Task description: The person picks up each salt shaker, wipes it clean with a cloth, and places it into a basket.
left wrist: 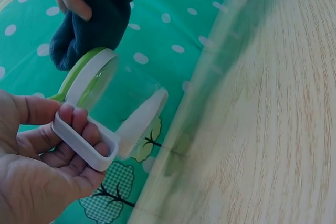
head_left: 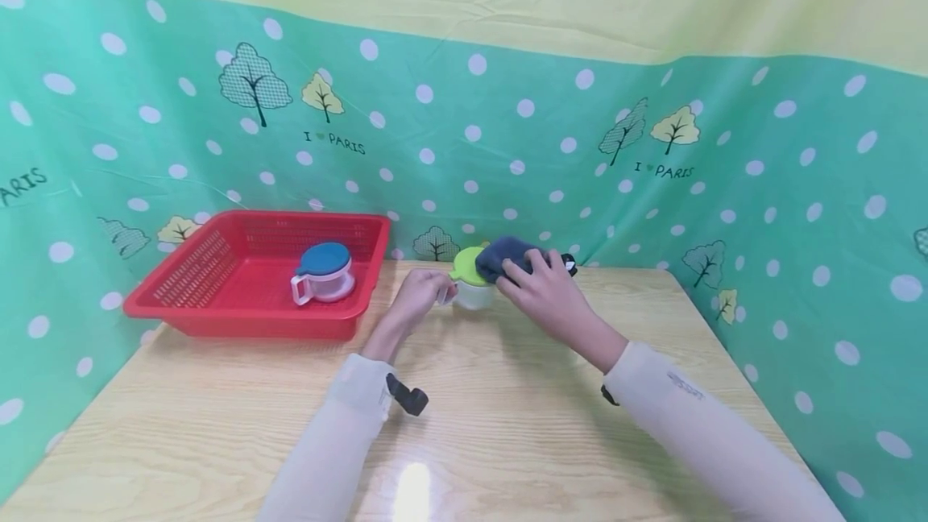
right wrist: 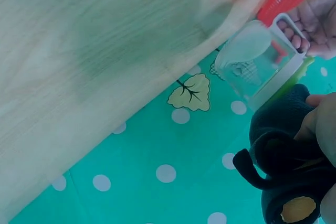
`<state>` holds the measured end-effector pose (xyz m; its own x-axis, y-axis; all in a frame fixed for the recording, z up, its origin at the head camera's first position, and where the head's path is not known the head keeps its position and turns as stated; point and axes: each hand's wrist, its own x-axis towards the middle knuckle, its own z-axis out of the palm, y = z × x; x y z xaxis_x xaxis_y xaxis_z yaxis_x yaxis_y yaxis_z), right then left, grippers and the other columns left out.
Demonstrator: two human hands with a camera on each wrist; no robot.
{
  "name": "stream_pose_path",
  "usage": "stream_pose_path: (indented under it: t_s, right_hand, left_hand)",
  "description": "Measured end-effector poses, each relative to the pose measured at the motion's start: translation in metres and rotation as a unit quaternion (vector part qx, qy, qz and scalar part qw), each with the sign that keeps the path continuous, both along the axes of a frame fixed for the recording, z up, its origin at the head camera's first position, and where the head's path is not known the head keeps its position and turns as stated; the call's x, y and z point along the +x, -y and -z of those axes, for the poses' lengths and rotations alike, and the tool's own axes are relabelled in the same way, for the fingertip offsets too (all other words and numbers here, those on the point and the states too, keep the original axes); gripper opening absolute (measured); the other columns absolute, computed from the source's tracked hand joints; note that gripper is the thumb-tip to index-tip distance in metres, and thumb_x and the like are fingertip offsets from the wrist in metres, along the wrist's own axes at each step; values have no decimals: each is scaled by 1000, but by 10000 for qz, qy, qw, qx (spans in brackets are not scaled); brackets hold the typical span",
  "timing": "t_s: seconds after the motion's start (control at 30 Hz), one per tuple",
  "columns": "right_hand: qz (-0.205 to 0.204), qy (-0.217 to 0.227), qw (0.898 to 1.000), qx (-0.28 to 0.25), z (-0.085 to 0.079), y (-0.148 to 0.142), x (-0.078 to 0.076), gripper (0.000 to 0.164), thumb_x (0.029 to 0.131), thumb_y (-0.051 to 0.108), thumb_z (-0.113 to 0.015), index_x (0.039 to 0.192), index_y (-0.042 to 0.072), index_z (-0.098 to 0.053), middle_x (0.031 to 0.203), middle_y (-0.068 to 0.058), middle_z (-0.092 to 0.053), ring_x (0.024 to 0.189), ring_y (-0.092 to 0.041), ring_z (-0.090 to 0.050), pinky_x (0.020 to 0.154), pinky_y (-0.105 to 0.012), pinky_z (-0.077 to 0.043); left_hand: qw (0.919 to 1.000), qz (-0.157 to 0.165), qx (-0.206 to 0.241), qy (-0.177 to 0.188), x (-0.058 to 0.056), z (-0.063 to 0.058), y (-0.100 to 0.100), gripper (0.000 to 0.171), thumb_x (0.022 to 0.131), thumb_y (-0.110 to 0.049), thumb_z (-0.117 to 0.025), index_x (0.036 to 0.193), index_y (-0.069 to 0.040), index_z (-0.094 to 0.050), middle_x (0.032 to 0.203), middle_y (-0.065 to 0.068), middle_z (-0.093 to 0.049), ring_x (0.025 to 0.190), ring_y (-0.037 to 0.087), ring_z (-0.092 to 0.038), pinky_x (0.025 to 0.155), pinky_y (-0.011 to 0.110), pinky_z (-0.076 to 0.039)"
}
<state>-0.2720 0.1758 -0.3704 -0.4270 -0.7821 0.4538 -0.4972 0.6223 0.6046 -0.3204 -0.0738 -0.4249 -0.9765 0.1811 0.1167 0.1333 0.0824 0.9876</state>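
My left hand grips the white handle of a clear jar with its fingers curled through the loop. A bright green lid with a small tab tops the jar, which is lifted over the back of the table. My right hand holds a bunched dark blue cloth against the lid's right side, hiding part of it. In the right wrist view, the cloth shows a dark loop hanging from it and a round tan patch at its lower end.
At the left stands a red plastic basket with slotted sides. Inside it sits a similar clear jar with a blue lid and a white handle. A green dotted curtain hangs behind the wooden table.
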Motion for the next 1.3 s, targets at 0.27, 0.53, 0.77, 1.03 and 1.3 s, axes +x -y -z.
stream_pose_path:
  t_s: [0.27,0.53,0.77,1.03,1.3]
  right_hand:
    - [503,438,9978,36,-3,11,-23,27,94,14,-73,120,20,-72,130,-6,-64,107,-39,-57,87,-58,-49]
    - [807,634,9945,205,-8,16,-23,30,94,17,-74,123,22,-71,132,-5,-63,109,-38,-56,89,-57,-49]
    - [340,350,9986,219,1,11,-10,24,94,15,-73,118,20,-73,128,-6,-65,102,-37,-57,79,-50,-49]
    - [-213,19,9996,206,3,5,11,22,89,14,-78,109,19,-72,122,-7,-65,95,-38,-58,71,-49,-49]
    - [-1,10,10000,76,0,17,6,18,92,16,-75,109,17,-72,121,-8,-66,98,-38,-58,75,-51,-49]
  left_hand:
    - [9991,241,-361,12,2,2,-1,19,92,-8,-56,85,3,-69,81,10,-64,85,23,-57,88,40,-45]
    - [9994,238,-235,33,6,-1,-2,21,95,-8,-56,90,7,-70,83,15,-66,86,27,-59,87,38,-45]
    - [9997,131,-184,29,0,4,2,22,95,-8,-57,89,6,-72,79,9,-66,82,21,-59,84,35,-46]
    - [9999,-42,-136,21,0,3,3,21,94,-6,-58,89,7,-72,79,9,-67,83,21,-59,84,35,-45]
    - [9988,373,-292,-158,1,3,-1,21,96,-6,-56,90,8,-72,81,9,-67,83,21,-60,83,33,-49]
